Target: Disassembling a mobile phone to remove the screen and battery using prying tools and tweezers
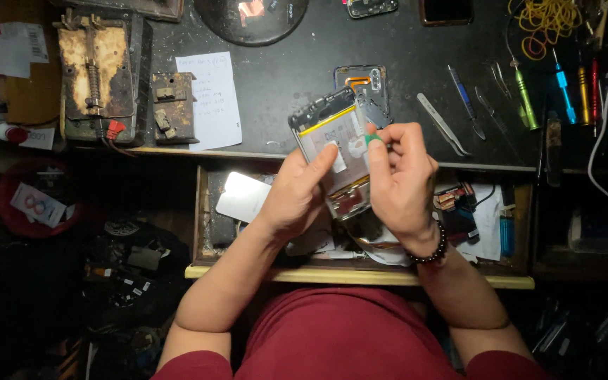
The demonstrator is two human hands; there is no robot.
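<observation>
An opened smartphone (332, 134), back cover off, shows its pale battery and circuit parts. My left hand (297, 193) grips it from below, thumb lying across the battery. My right hand (399, 176) pinches a small green pick (373, 138) against the phone's right edge near the battery. A dark beaded bracelet sits on my right wrist. The phone hangs over the front edge of the dark workbench (283, 84), above an open drawer (360, 274).
A detached phone frame (371, 88) lies just beyond the phone. Tweezers (443, 125), screwdrivers (526, 98) and cables sit to the right. A rusty clamp fixture (100, 74) and a paper note (209, 98) are on the left. A white phone cover (242, 197) rests in the drawer.
</observation>
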